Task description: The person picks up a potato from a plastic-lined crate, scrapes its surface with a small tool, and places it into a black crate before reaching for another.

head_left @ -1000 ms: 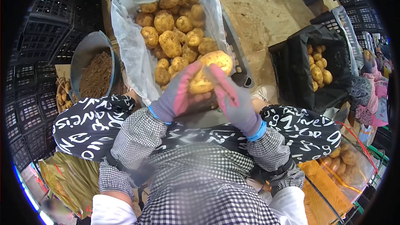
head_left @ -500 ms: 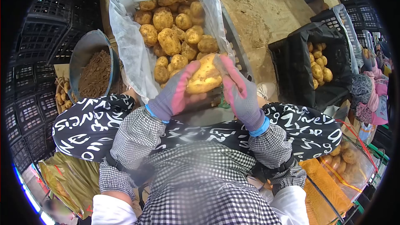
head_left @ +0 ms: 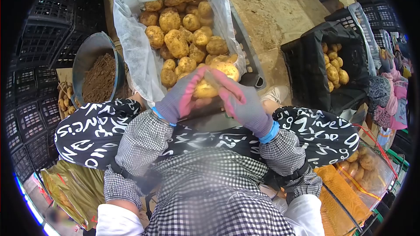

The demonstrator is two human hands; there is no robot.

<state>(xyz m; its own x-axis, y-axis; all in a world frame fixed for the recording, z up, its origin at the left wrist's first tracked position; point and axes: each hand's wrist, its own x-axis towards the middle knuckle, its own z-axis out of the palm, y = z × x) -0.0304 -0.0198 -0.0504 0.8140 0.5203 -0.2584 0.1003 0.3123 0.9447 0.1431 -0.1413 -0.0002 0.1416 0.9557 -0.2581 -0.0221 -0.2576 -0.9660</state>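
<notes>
A large yellow potato (head_left: 205,89) with brown dirt marks is held between my gloved hands, just over the near end of a crate. My left hand (head_left: 183,95), in a grey and pink glove, wraps its left side. Fingers of my right hand (head_left: 239,100), gloved alike, press on the potato's top right. Right behind it lies another pale yellow potato (head_left: 226,69). The crate, lined with a white sheet (head_left: 135,39), holds several dirty potatoes (head_left: 176,43).
A bucket of soil (head_left: 99,78) stands at the left. On the right is a black-lined crate (head_left: 306,70) with several potatoes. Black crates (head_left: 43,26) are stacked at far left. Bagged potatoes (head_left: 361,166) lie at lower right. Another person (head_left: 389,96) is at far right.
My right hand has moved left and a little down, closer to my left hand. The held potato has shifted left, and a pale potato behind it now shows.
</notes>
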